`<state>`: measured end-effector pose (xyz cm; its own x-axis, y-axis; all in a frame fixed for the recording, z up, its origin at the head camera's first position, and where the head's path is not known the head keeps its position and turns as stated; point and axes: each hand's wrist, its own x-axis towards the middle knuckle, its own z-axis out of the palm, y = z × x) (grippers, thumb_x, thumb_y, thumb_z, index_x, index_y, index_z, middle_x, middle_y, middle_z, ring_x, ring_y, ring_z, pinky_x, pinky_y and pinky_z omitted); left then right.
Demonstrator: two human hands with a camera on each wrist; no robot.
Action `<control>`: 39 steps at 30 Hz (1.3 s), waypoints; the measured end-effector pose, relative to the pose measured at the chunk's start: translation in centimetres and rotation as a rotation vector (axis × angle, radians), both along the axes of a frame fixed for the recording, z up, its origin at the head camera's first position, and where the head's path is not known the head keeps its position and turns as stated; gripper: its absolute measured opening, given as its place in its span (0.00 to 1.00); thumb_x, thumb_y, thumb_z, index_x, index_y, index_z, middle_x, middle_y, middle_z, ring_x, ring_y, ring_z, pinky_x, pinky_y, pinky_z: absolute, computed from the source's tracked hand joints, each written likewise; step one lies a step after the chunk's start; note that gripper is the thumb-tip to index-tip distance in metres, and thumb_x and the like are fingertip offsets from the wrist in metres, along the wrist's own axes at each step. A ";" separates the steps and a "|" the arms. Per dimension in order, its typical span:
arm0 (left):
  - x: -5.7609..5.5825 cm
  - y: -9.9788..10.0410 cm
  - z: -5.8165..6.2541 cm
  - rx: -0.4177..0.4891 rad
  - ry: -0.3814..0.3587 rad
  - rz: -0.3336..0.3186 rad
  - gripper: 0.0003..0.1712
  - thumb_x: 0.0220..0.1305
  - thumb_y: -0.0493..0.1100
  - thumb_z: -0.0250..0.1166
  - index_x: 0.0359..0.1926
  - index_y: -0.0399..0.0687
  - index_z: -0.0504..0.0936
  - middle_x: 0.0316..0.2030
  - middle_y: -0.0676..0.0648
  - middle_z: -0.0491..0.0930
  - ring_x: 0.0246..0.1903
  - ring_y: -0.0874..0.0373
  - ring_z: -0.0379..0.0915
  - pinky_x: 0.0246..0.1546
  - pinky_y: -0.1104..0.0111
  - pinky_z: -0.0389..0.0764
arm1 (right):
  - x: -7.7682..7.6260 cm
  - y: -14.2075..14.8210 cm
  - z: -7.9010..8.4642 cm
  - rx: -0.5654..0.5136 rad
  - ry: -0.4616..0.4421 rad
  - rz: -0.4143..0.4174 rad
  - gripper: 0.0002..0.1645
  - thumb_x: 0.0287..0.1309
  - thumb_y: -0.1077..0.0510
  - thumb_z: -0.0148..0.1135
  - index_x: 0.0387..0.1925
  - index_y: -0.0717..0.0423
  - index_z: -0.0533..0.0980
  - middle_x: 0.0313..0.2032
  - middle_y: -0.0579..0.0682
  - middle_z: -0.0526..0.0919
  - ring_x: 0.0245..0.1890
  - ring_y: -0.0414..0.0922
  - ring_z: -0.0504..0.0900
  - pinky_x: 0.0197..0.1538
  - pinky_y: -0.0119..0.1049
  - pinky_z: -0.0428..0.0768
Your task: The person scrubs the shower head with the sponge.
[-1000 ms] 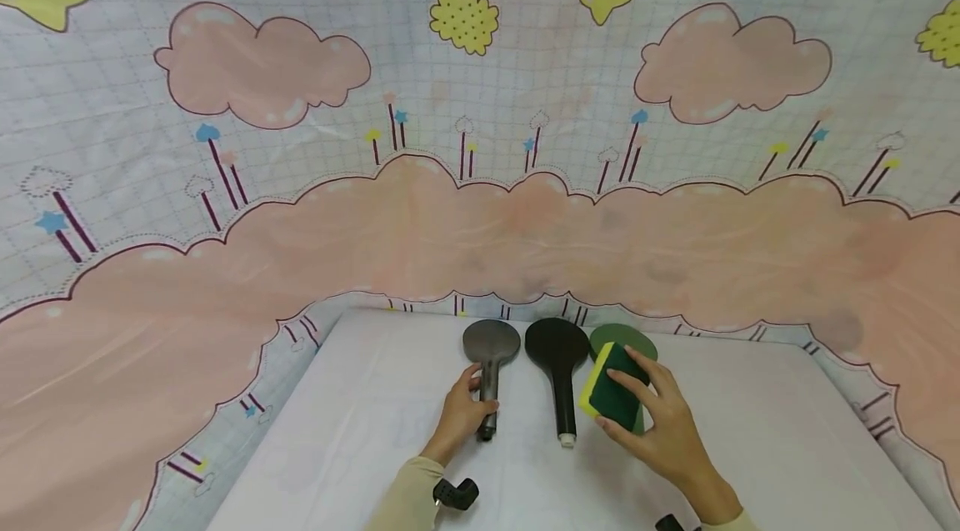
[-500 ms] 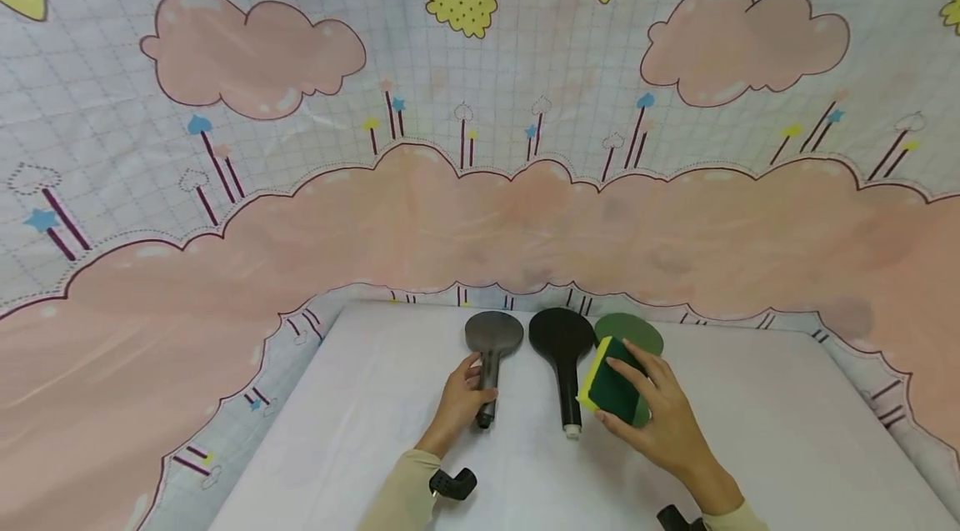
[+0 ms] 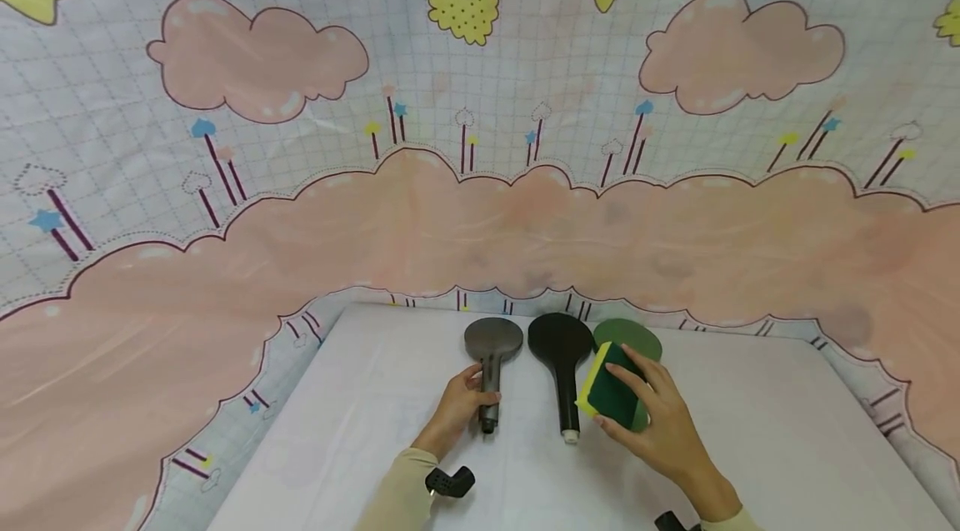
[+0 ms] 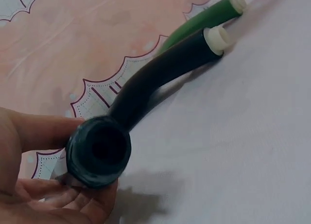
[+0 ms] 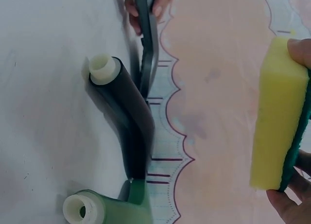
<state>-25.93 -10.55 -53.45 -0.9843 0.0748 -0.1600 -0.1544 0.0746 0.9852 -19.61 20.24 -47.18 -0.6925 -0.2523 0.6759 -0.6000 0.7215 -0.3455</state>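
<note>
My left hand (image 3: 455, 408) grips the handle of a grey handheld shower head (image 3: 492, 338) at the left of a row of three. In the left wrist view its hollow handle end (image 4: 99, 151) faces the camera, thumb on one side and fingers beneath. A black shower head (image 3: 560, 337) lies in the middle, its handle ending in a pale connector. My right hand (image 3: 670, 429) pinches a yellow and green scouring sponge (image 3: 617, 389) between thumb and fingers. The sponge is over a green shower head (image 3: 630, 334) and hides much of it; in the right wrist view the sponge appears raised.
A white table surface (image 3: 337, 448) lies under the shower heads. Behind it rises a cloth (image 3: 450, 239) printed with clouds and stars. The green shower head's pale connector (image 5: 80, 209) points toward the near side. Dark wrist-worn cameras (image 3: 451, 482) sit by both sleeves.
The head view has shifted slightly up and down. Both hands keep their holds on the grey shower head and the sponge, with almost no movement against the table.
</note>
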 end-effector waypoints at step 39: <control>2.6 1.8 4.5 0.201 0.193 -0.041 0.43 0.51 0.26 0.59 0.71 0.35 0.60 0.66 0.33 0.66 0.52 0.50 0.79 0.41 0.71 0.75 | 0.2 -0.9 2.6 -0.032 0.045 0.044 0.46 0.32 0.51 0.83 0.60 0.46 0.76 0.68 0.56 0.69 0.66 0.52 0.66 0.44 0.55 0.84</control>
